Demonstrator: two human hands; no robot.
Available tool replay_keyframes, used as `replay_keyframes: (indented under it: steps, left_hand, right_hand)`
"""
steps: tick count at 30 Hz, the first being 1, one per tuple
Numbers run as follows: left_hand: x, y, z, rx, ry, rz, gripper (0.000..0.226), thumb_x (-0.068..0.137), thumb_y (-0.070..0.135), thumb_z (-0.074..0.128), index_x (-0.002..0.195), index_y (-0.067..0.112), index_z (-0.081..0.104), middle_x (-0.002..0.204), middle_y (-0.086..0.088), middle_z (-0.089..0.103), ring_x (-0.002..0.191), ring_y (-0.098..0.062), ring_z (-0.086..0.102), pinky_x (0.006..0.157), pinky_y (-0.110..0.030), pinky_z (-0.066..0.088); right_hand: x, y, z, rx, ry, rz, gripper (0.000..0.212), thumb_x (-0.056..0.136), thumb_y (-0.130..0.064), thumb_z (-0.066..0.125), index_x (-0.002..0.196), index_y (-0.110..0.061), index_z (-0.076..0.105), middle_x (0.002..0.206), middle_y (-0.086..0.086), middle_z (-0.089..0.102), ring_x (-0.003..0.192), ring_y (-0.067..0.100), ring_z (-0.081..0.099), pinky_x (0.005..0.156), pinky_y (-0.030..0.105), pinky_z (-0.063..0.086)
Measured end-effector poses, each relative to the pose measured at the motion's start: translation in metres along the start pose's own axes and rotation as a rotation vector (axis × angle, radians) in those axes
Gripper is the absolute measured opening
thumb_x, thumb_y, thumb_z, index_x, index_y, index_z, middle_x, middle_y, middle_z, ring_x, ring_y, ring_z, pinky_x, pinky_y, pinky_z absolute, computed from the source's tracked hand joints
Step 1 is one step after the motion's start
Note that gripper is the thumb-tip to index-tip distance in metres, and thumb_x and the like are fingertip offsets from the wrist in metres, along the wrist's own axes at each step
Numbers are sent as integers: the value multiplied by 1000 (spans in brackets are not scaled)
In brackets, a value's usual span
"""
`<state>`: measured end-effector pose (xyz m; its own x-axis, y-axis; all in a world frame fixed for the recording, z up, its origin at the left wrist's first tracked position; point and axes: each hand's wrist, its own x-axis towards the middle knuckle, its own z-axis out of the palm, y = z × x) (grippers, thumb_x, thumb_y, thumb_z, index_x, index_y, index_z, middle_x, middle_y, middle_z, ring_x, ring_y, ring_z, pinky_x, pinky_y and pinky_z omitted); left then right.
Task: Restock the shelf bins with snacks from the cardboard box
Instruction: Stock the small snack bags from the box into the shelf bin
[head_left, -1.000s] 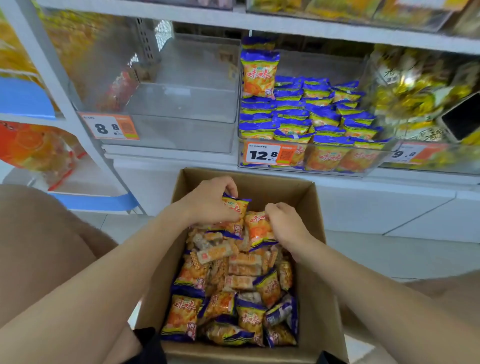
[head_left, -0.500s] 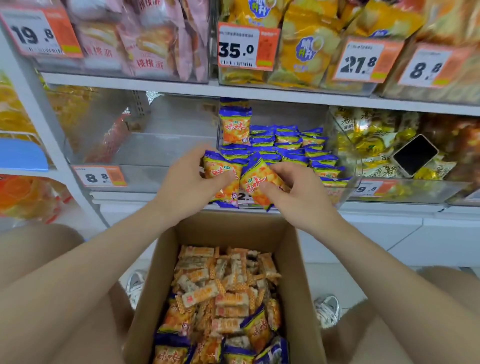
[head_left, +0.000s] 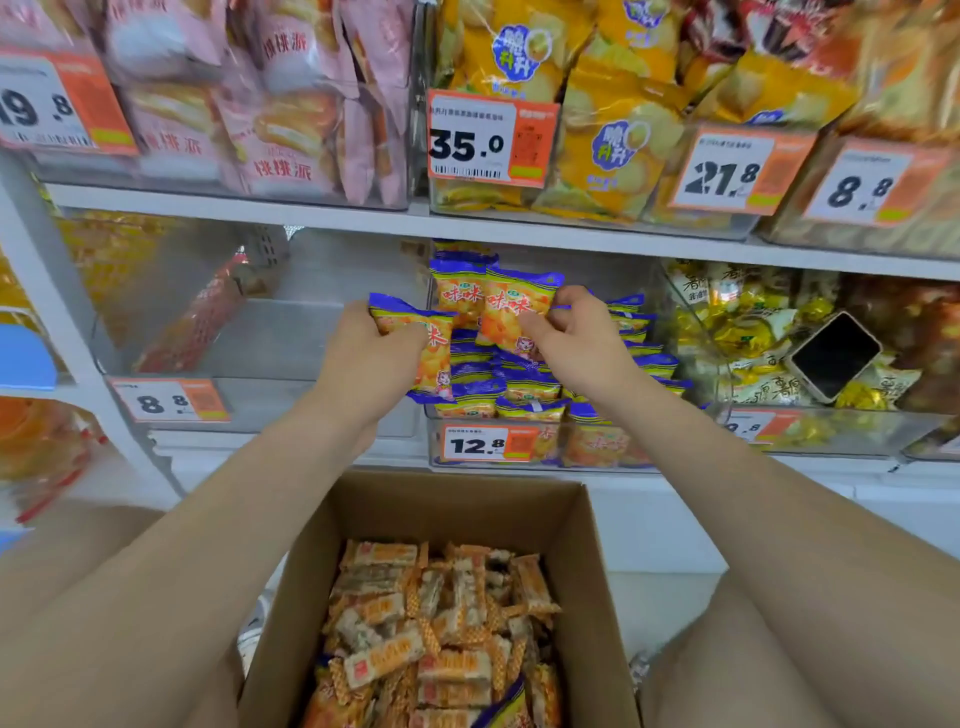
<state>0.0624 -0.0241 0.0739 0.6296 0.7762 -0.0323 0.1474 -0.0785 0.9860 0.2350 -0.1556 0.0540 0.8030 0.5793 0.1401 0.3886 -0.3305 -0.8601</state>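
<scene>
two hands (head_left: 363, 364) (head_left: 576, 348), each gripping one snack packet (head_left: 436, 353) (head_left: 506, 312). one cardboard box (head_left: 457, 509). seven price tags (head_left: 491, 137): four in the upper row, three in the lower. loose snacks (head_left: 441, 623) in the box: too many to count.

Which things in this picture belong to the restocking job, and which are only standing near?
Job: left hand, gripping one snack packet; right hand, gripping a second packet; bin tagged 12.8; cardboard box.
Only nearby: pink bags; yellow chip bags; left bin tagged 8.8; gold-wrapped snacks.

Both hands (head_left: 363, 358) around snack packets (head_left: 506, 312)
</scene>
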Motion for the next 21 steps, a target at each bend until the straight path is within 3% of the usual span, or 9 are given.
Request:
replay_keyframes:
  steps: [2, 6, 8, 10, 11, 13, 15, 19, 21]
  left_hand:
    - [2, 0, 1, -60, -15, -68, 8, 99, 8, 58, 92, 10, 55, 82, -6, 67, 51, -2, 65, 43, -15, 48]
    - [7, -1, 0, -113, 0, -156, 17, 100, 10, 58, 86, 15, 52, 78, -3, 65, 40, 2, 60, 37, -13, 45]
    - [10, 0, 0, -127, -4, -169, 16, 99, 11, 59, 87, 18, 51, 76, -1, 64, 42, -1, 61, 45, -18, 49]
    - [11, 0, -1, -135, -12, -178, 10, 98, 14, 60, 92, 18, 54, 80, -1, 66, 56, -8, 65, 58, -25, 51]
    - [13, 1, -2, -142, -15, -186, 7, 98, 15, 61, 98, 18, 56, 83, -2, 67, 63, -11, 65, 60, -27, 51]
    - [14, 1, -3, -150, -23, -199, 13, 98, 16, 62, 109, 15, 57, 87, -2, 69, 69, -12, 66, 59, -27, 51]
    - [14, 1, -5, -140, -19, -198, 12, 98, 15, 63, 108, 16, 59, 85, -2, 69, 66, -11, 65, 54, -24, 50]
    - [10, 0, -7, -117, -14, -175, 16, 98, 14, 63, 88, 23, 54, 79, 1, 66, 57, -7, 63, 39, -14, 45]
    - [8, 0, -9, -120, -13, -177, 14, 99, 15, 63, 90, 24, 55, 80, 2, 68, 59, -6, 66, 49, -19, 52]
  right_hand:
    - [12, 5, 3, -128, 14, -50, 23, 102, -34, 66, 98, -19, 49, 76, -9, 54, 65, 9, 50, 58, 24, 35]
    - [36, 7, 15, -130, 42, -121, 22, 101, -27, 69, 100, -12, 52, 76, -4, 60, 68, 13, 55, 62, 30, 40]
    - [42, 6, 24, -183, 31, -151, 24, 101, -24, 70, 87, -14, 52, 76, -3, 62, 68, 11, 58, 60, 29, 40]
    - [45, 6, 36, -333, -34, -167, 36, 102, -23, 68, 73, -19, 46, 77, -1, 57, 65, 10, 55, 56, 29, 34]
    - [45, 7, 42, -372, -44, -154, 35, 102, -22, 68, 75, -18, 47, 76, -3, 54, 64, 7, 51, 56, 29, 32]
    - [47, 6, 49, -307, 23, -123, 21, 99, -21, 73, 100, -14, 54, 77, -4, 58, 66, 6, 53, 58, 27, 35]
    - [45, 2, 50, -207, 129, -114, 46, 93, -21, 80, 124, -16, 47, 82, -3, 63, 70, 4, 57, 55, 18, 37]
    - [43, 3, 51, -259, 125, -109, 39, 90, -26, 83, 116, -16, 56, 87, 3, 70, 78, 17, 67, 58, 20, 44]
    - [41, 2, 46, -334, 109, -101, 30, 90, -29, 82, 109, -13, 65, 85, 5, 73, 78, 21, 70, 60, 24, 47]
